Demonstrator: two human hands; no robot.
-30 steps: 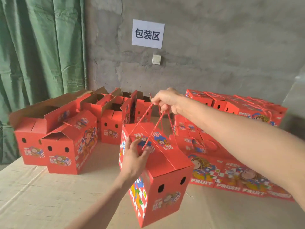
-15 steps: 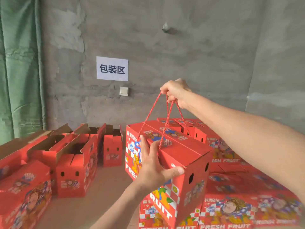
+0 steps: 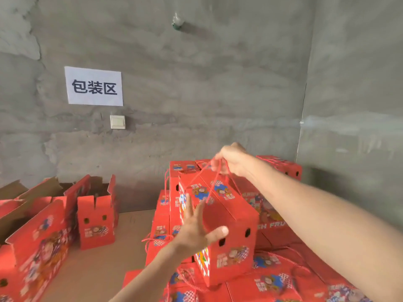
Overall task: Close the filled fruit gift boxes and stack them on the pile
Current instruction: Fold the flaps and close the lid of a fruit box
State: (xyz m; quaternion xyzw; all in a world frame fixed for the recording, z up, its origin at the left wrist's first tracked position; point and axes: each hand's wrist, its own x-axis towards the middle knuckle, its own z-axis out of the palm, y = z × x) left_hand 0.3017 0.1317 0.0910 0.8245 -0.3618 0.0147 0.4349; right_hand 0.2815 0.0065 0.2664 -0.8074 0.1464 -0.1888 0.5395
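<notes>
This is a packing area in a bare, unfinished building, more a storeroom than a shop. A white paper sign (image 3: 93, 86) on the wall reads 包装区, which means packing area. The wall (image 3: 218, 83) is raw grey cement without paint, rough and patchy, and it carries a plain light switch (image 3: 117, 122). Below, a brown cardboard sheet (image 3: 122, 236) covers the working surface. On it stand many identical red gift boxes with fruit prints: open boxes (image 3: 97, 212) with flaps up at the left, and a pile of closed boxes (image 3: 272, 280) with red rope handles (image 3: 152, 239) at the right, near the corner of the room.
</notes>
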